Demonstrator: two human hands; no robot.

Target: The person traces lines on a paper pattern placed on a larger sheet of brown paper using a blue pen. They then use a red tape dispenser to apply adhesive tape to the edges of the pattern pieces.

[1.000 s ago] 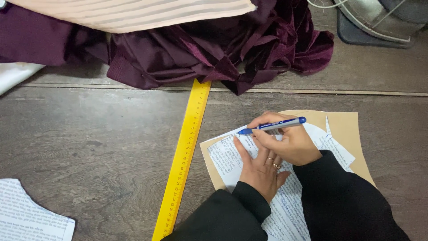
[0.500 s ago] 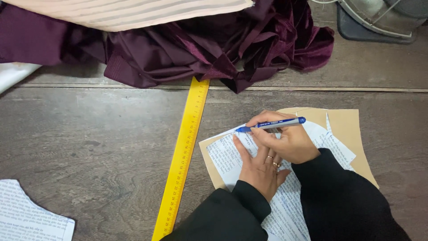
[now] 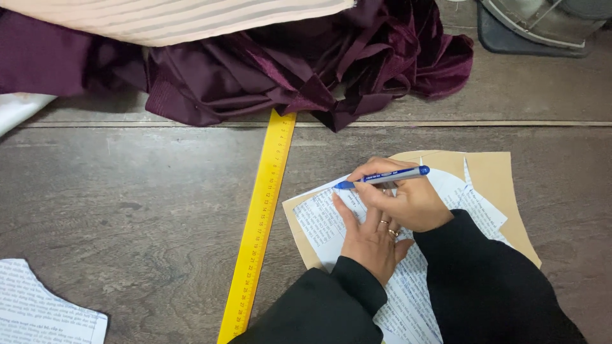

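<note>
The newsprint pattern lies on brown card on the wooden table. The left hand presses it flat, fingers spread. The right hand grips a blue pen, tip at the pattern's upper edge. Tracing seems underway; no drawn line is visible. A yellow ruler lies just beside, purple fabric beyond.

surface: grey wooden table | on it: yellow ruler, brown card, purple cloth, printed paper piece at the near-left corner
</note>
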